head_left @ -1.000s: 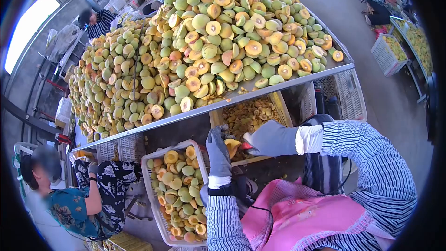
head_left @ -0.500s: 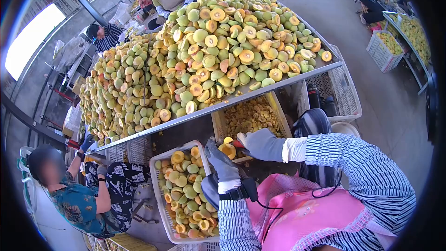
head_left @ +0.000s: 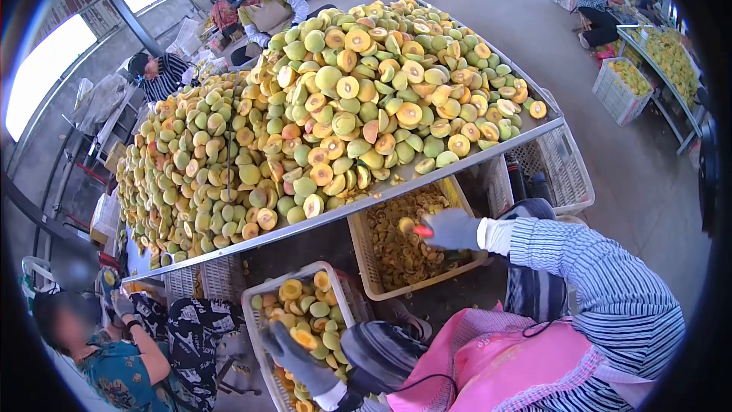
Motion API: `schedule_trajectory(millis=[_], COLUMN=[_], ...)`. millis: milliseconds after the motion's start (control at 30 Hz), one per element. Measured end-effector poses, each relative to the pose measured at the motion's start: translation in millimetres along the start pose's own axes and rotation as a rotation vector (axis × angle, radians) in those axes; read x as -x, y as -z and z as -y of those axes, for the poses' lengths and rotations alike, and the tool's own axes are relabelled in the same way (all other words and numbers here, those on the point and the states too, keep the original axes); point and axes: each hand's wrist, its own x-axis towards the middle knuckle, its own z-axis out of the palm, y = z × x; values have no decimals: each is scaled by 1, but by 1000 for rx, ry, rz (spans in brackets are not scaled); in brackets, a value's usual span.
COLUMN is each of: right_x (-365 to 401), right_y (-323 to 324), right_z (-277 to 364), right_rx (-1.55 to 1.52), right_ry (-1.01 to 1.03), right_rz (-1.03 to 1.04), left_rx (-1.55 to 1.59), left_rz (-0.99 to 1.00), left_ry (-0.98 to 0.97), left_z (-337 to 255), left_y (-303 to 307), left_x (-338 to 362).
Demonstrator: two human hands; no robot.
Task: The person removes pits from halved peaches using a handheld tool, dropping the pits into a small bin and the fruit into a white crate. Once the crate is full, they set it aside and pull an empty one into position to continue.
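My gloved left hand [head_left: 296, 357] is over a white crate [head_left: 252, 328] of yellow-green peach halves [head_left: 313, 307]. A hollowed orange peach half [head_left: 303, 336] shows between its thumb and fingers. My gloved right hand [head_left: 456, 230] is closed around a red-handled tool [head_left: 423, 231], whose blade is hidden. A round yellow fruit piece [head_left: 406, 225] shows at the tool's end. Beneath this hand stands a yellowish crate [head_left: 371, 275] filled with brownish-yellow scraps [head_left: 400, 255].
A metal-edged table [head_left: 343, 210] heaped with halved peaches [head_left: 328, 107] fills the space ahead. A seated co-worker [head_left: 126, 347] is at the left, with others beyond the table. Another crate [head_left: 568, 160] stands under its right corner.
My hands have moved apart: the left went down-left with the peach half to the fruit crate, the right went right with the tool over the scraps. The co-worker at left has raised their hands.
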Motion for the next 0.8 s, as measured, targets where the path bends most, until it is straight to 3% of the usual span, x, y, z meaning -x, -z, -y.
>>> schedule_trajectory(millis=[133, 200, 267, 333, 467, 500, 533, 567, 633, 700, 767, 800], right_x=[-82, -146, -169, -181, -139, -103, -91, -81, -52, -36, -27, -23], right_y=[81, 100, 123, 124, 116, 121, 103, 86, 71, 50, 31, 26], right_z=[26, 15, 21, 18, 8, 29, 32, 35, 52, 54, 46, 44], right_rx=[149, 316, 499, 529, -285, -734, -907, -1081, -1005, -927, -549, -550], right_ry=[157, 256, 126, 120, 174, 52, 109, 166, 190, 213, 408, 408], right_rz=[-655, -703, -463, -443, -572, -350, -303, -251, -216, -182, -632, -628], left_rx=[-10, 97, 63, 157, 476, 494, 510, 553, 693, 718, 833, 833], left_rz=[-100, 9, 54, 248, 355, 377, 397, 471, 713, 724, 750, 746], left_ry=[-59, -166, -203, -209, -24, -19, -17, 144, 535, 549, 466, 469], left_z=[-9, -15, -47, -66, -67, -65, -63, -62, -47, -7, -3, -6], left_y=[-8, -36, -76, -108, -166, -183, -200, -213, -228, -232, -225, -221], left_x=[-4, -3, 9, 14, 8, 11, 12, 13, 10, 8, 12, 15])
